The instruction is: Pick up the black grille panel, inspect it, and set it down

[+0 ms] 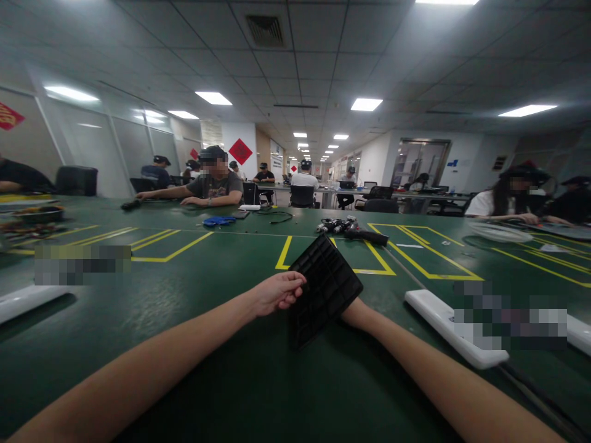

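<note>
A black tray [327, 289] divided into square compartments is held up, tilted, above the green table. My right hand [354, 312] grips it from behind at the lower right; most of its fingers are hidden by the tray. In front of the tray's left edge is my left hand [279, 291], closed, with thumb and index finger pinched together. Whatever may be between those fingertips is too small to make out. The compartments look dark, and I cannot tell what lies in them.
The green table [221, 394] carries yellow tape outlines. A white power strip [455, 329] lies to the right, with another white strip [32, 301] at left. Beyond the tray sit bundled cables [339, 226] and a blue item [218, 221]. A person [215, 181] sits across the table.
</note>
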A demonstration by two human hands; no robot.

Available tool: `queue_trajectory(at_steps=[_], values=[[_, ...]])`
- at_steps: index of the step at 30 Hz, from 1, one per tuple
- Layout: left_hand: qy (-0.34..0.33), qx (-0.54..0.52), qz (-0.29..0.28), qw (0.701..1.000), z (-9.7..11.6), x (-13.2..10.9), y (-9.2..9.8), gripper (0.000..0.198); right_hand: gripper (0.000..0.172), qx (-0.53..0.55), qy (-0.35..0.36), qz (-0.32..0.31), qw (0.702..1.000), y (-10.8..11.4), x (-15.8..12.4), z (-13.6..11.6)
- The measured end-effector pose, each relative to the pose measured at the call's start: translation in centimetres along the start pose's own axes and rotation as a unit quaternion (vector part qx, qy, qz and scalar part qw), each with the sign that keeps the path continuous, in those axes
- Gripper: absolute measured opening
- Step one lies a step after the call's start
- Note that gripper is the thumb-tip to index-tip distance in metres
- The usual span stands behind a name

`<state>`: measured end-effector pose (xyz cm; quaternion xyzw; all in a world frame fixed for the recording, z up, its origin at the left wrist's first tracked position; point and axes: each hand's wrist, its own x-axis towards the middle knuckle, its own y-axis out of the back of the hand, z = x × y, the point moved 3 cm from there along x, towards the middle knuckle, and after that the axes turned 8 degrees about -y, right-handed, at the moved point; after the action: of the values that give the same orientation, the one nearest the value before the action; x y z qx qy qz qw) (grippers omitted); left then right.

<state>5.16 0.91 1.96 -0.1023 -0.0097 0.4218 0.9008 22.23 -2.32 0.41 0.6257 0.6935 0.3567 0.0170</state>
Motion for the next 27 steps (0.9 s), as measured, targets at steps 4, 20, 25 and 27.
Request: queue_trajectory(at_steps=[4,20,25,27], values=[[0.022,-0.010,-0.002,1.000,-0.3,0.0,-0.1,0.020,0.029,0.004,0.016,-0.016,1.000,-0.4,0.2,-0.3],[-0.182,0.348,0.155,0.907,-0.4,0.5,0.4,0.020,0.036,-0.035,0.061,-0.021,0.997,-0.5,0.0,-0.2],[-0.206,0.398,0.151,0.881,0.0,0.3,0.1,0.018,0.036,-0.059,0.061,0.003,0.996,-0.7,0.0,0.9],[-0.213,0.388,0.123,0.888,0.2,0.2,0.0,0.015,0.037,-0.066,0.067,0.001,0.996,-0.7,0.0,1.0]])
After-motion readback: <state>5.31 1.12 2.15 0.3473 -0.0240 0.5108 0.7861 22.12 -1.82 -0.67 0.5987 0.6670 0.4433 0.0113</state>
